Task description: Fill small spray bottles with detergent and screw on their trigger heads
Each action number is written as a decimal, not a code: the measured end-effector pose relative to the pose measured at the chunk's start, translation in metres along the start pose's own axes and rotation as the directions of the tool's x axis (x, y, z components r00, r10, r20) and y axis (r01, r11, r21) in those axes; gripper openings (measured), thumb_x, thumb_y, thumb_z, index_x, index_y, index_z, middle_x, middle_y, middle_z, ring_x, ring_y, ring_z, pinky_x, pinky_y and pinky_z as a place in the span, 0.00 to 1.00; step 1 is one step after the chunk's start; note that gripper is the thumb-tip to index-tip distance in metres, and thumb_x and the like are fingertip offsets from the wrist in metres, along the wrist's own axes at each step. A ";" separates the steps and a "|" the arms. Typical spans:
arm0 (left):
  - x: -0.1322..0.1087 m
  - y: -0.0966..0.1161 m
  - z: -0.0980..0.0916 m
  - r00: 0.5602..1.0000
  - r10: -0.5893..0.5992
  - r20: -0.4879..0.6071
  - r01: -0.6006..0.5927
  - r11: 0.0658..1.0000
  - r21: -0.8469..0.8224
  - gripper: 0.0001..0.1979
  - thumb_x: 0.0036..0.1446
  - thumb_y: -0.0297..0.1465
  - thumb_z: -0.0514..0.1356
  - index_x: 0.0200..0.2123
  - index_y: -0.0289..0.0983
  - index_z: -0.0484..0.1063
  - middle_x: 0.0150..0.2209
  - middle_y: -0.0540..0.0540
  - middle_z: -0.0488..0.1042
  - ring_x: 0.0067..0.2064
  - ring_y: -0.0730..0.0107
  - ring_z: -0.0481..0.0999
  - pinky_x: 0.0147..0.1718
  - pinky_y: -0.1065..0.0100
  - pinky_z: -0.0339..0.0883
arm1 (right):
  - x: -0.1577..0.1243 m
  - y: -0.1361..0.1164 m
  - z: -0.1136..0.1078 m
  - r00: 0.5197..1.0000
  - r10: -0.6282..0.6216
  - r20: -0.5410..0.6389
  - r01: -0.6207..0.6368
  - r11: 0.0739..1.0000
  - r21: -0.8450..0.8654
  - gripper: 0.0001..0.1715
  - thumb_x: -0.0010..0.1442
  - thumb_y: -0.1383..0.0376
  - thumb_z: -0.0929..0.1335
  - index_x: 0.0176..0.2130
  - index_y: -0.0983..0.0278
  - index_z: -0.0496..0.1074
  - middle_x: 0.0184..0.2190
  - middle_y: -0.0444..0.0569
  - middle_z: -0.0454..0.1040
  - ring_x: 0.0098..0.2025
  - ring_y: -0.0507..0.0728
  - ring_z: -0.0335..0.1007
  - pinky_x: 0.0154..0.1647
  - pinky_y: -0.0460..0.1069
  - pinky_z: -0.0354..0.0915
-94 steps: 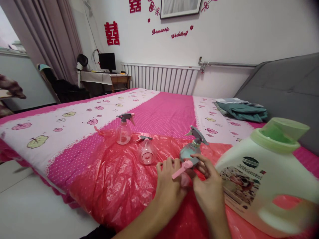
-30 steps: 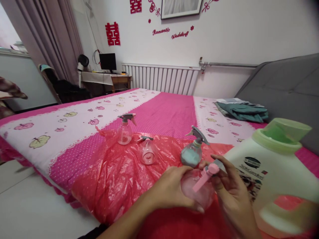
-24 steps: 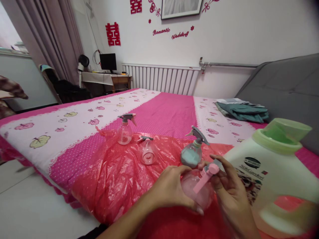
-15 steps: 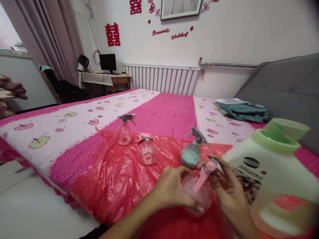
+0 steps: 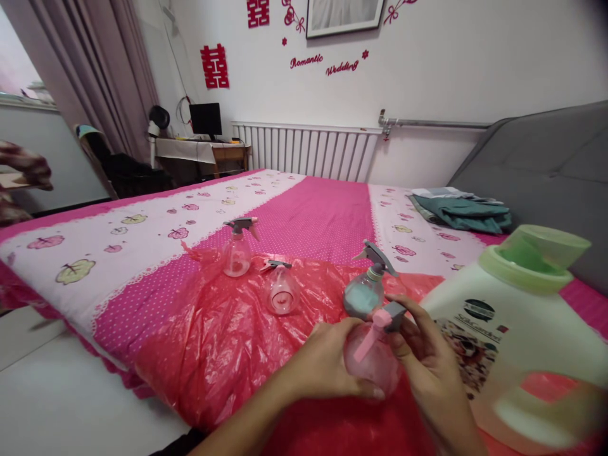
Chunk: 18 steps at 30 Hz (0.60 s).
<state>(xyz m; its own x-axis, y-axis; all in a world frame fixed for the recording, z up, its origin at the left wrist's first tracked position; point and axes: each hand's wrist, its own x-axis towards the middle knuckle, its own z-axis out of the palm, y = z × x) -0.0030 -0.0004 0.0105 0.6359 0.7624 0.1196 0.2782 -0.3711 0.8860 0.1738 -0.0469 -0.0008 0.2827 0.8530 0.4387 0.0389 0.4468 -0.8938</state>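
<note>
My left hand [image 5: 332,364] wraps round the clear pinkish body of a spray bottle [image 5: 375,367]. At its top, the fingers of my right hand [image 5: 422,358] close on the grey and pink spray head, whose pink trigger points toward me. Just behind stands a second spray bottle [image 5: 365,294] with pale blue-green contents and a grey head. Two more pink spray bottles, one nearer [image 5: 282,291] and one farther [image 5: 237,253], stand upright to the left. Right of my right hand is a large white detergent jug [image 5: 517,335] with a green cap.
A red plastic sheet [image 5: 213,342] lies wrinkled under the bottles on a bed with a pink patterned cover [image 5: 327,215]. Folded clothes [image 5: 463,212] lie near the grey headboard [image 5: 546,158]. A desk with a monitor [image 5: 206,120] stands at the back left; a patterned sleeve shows far left.
The spray head has turned and shifted slightly left, with its trigger now farther left. My right fingers have moved along with it; my left hand still holds the bottle body.
</note>
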 end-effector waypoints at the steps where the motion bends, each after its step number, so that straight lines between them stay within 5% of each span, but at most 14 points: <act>1: 0.000 0.000 0.000 1.000 0.005 0.005 -0.005 1.000 -0.001 0.40 0.41 0.41 0.76 0.59 0.41 0.73 0.53 0.41 0.79 0.52 0.46 0.79 0.51 0.50 0.73 | 0.000 0.000 0.000 1.000 -0.015 0.011 0.015 1.000 -0.008 0.23 0.66 0.54 0.76 0.58 0.54 0.75 0.52 0.51 0.76 0.51 0.56 0.78 0.50 0.43 0.74; 12: -0.002 -0.002 0.003 0.997 -0.038 -0.063 0.041 0.998 0.044 0.38 0.41 0.40 0.78 0.56 0.42 0.73 0.52 0.41 0.77 0.55 0.44 0.77 0.55 0.49 0.71 | 0.001 0.011 0.000 0.999 -0.027 -0.018 0.026 0.998 -0.062 0.25 0.65 0.54 0.76 0.58 0.55 0.73 0.53 0.51 0.76 0.53 0.57 0.76 0.53 0.44 0.72; 18: 0.000 -0.006 0.008 0.997 -0.018 -0.079 0.024 0.997 0.067 0.46 0.38 0.41 0.79 0.62 0.43 0.70 0.55 0.39 0.75 0.56 0.42 0.76 0.55 0.48 0.71 | 0.001 0.011 0.002 0.992 -0.050 -0.115 0.039 0.994 -0.100 0.27 0.62 0.56 0.78 0.57 0.57 0.72 0.53 0.51 0.75 0.54 0.58 0.75 0.56 0.48 0.70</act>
<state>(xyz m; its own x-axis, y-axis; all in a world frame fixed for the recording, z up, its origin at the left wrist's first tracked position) 0.0008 -0.0026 0.0018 0.5718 0.8086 0.1383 0.3412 -0.3877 0.8563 0.1723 -0.0408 -0.0102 0.3888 0.7926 0.4696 0.1456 0.4505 -0.8808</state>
